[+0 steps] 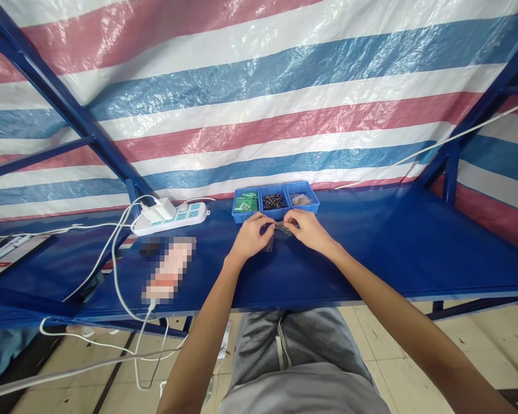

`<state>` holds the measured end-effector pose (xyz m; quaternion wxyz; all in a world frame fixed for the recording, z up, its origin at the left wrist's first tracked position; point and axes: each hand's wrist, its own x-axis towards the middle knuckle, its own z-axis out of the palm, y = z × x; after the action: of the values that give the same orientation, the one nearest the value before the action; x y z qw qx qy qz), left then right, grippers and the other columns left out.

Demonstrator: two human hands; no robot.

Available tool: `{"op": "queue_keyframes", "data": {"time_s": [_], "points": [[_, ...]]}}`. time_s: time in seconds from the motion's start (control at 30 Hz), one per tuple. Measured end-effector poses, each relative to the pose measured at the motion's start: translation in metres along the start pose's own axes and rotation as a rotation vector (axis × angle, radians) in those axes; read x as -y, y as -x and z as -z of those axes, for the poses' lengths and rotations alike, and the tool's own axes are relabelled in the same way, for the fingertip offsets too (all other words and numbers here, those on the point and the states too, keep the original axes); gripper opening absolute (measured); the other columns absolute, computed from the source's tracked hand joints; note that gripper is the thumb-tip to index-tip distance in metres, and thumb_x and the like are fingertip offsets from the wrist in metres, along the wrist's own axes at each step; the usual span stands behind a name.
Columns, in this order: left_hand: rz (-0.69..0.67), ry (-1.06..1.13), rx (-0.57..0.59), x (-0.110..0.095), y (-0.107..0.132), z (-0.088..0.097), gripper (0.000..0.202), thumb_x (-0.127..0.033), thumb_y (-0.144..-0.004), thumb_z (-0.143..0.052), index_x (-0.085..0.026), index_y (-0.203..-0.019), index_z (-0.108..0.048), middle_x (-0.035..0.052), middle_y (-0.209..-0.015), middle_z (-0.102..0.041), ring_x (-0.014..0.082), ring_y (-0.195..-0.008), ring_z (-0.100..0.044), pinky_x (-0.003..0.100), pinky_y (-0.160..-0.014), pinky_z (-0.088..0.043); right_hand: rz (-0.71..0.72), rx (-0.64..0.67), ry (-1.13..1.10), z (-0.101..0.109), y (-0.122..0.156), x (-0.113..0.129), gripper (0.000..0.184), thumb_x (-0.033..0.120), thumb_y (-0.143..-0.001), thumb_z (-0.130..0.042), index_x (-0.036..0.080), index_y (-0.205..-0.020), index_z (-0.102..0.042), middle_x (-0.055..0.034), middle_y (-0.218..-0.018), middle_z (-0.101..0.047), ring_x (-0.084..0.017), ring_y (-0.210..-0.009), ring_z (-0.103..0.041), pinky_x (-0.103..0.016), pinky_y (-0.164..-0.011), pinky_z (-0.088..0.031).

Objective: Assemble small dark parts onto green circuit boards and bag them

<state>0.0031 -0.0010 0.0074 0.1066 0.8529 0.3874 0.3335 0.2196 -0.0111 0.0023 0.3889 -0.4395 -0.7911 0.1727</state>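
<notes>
My left hand (254,234) is closed, thumb and fingers pinched together in front of the blue divided tray (239,218). Below its fingertips a small clear plastic bag (268,245) shows against the blue table. Close beside it, my right hand (307,229) is also pinched, with its fingertips at a small dark greenish item (284,229) between the two hands. That item is too small and too covered to name. The tray's left compartment has green packets (246,202), its middle one several small dark metallic pieces (273,201), and its right one clear plastic pieces (301,199).
A white power strip (172,219) with plugs and cables lies left of the tray. Nearer me is a blurred-out phone-shaped object (169,270) on a white cable. Striped sheeting (285,126) hangs behind the blue table (397,247). Blue frame bars (75,109) rise at both sides.
</notes>
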Motion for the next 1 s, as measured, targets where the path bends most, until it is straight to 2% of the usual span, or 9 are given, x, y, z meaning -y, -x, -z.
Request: {"op": "queue_keyframes", "data": {"time_s": [0.1, 0.27, 0.37, 0.5, 0.57, 0.63, 0.77, 0.87, 1.0], "points": [[0.003, 0.006, -0.032, -0.002, 0.0, -0.001, 0.023, -0.036, -0.098, -0.055, -0.021, -0.101, -0.071, 0.0057, -0.099, -0.065, 0.0187, -0.094, -0.064, 0.03, -0.084, -0.053, -0.014, -0.038, -0.059, 0.001, 0.0, 0.003, 0.009, 0.02, -0.088, -0.056, 0.022, -0.09, -0.064, -0.004, -0.088, -0.067, -0.02, -0.081, -0.062, -0.032, -0.077, -0.047], [0.025, 0.011, -0.061, -0.001, -0.001, -0.001, 0.021, -0.033, -0.1, -0.051, -0.02, -0.098, -0.068, 0.0053, -0.097, -0.064, 0.0181, -0.092, -0.063, 0.029, -0.082, -0.052, -0.015, -0.047, -0.112, -0.003, 0.001, 0.006, 0.023, 0.024, -0.09, -0.053, 0.022, -0.109, -0.066, -0.0043, -0.091, -0.07, -0.021, -0.082, -0.065, -0.033, -0.079, -0.049], [0.017, 0.024, -0.053, -0.002, -0.001, 0.0, 0.017, -0.03, -0.099, -0.052, -0.02, -0.097, -0.066, 0.0048, -0.096, -0.063, 0.0172, -0.089, -0.063, 0.028, -0.081, -0.052, -0.016, -0.073, -0.14, -0.002, 0.0, 0.006, 0.026, 0.025, -0.09, -0.053, 0.022, -0.113, -0.066, -0.0038, -0.086, -0.071, -0.021, -0.076, -0.065, -0.035, -0.078, -0.05], [0.008, 0.024, -0.059, -0.003, -0.001, 0.0, 0.016, -0.029, -0.099, -0.051, -0.02, -0.1, -0.064, 0.0038, -0.095, -0.061, 0.0158, -0.086, -0.062, 0.028, -0.08, -0.051, -0.105, -0.232, -0.209, 0.008, -0.002, 0.002, 0.024, 0.029, -0.088, -0.058, 0.023, -0.11, -0.064, -0.0039, -0.085, -0.072, -0.022, -0.076, -0.068, -0.036, -0.077, -0.052], [0.016, 0.018, -0.067, -0.002, 0.0, 0.0, 0.016, -0.028, -0.098, -0.053, -0.021, -0.108, -0.063, 0.0033, -0.097, -0.06, 0.0151, -0.084, -0.062, 0.028, -0.08, -0.051, -0.18, -0.32, -0.287, 0.014, -0.003, -0.003, 0.027, 0.032, -0.087, -0.061, 0.023, -0.112, -0.059, -0.0023, -0.083, -0.072, -0.021, -0.072, -0.069, -0.035, -0.074, -0.053], [0.023, 0.008, -0.062, -0.002, 0.0, -0.001, 0.024, -0.027, -0.097, -0.056, -0.023, -0.12, -0.06, 0.003, -0.101, -0.06, 0.0141, -0.08, -0.062, 0.028, -0.08, -0.052, -0.24, -0.371, -0.358, 0.017, -0.004, -0.007, 0.029, 0.034, -0.085, -0.064, 0.023, -0.11, -0.055, -0.0005, -0.079, -0.072, -0.021, -0.067, -0.07, -0.034, -0.07, -0.054], [0.015, -0.021, -0.014, -0.003, 0.002, -0.004, 0.039, -0.027, -0.094, -0.061, -0.026, -0.133, -0.055, 0.0034, -0.106, -0.059, 0.0137, -0.077, -0.061, 0.029, -0.079, -0.053, -0.272, -0.302, -0.418, 0.013, -0.004, -0.008, 0.024, 0.035, -0.082, -0.066, 0.022, -0.099, -0.056, -0.0003, -0.075, -0.071, -0.021, -0.065, -0.071, -0.03, -0.061, -0.052], [0.004, -0.026, 0.001, -0.004, 0.001, -0.005, 0.039, -0.028, -0.093, -0.064, -0.026, -0.131, -0.057, 0.0034, -0.105, -0.06, 0.0138, -0.077, -0.06, 0.029, -0.08, -0.054, -0.265, -0.199, -0.465, 0.004, -0.003, -0.003, 0.022, 0.035, -0.082, -0.066, 0.022, -0.097, -0.058, -0.0007, -0.076, -0.071, -0.02, -0.064, -0.07, -0.028, -0.056, -0.05], [-0.023, -0.022, -0.002, -0.004, 0.001, -0.004, 0.033, -0.027, -0.092, -0.065, -0.025, -0.125, -0.062, 0.004, -0.105, -0.061, 0.0143, -0.078, -0.06, 0.03, -0.081, -0.054, -0.262, -0.139, -0.486, -0.004, -0.001, 0.002, 0.025, 0.037, -0.083, -0.066, 0.023, -0.102, -0.057, 0.0006, -0.073, -0.07, -0.019, -0.064, -0.07, -0.027, -0.055, -0.051]]}}
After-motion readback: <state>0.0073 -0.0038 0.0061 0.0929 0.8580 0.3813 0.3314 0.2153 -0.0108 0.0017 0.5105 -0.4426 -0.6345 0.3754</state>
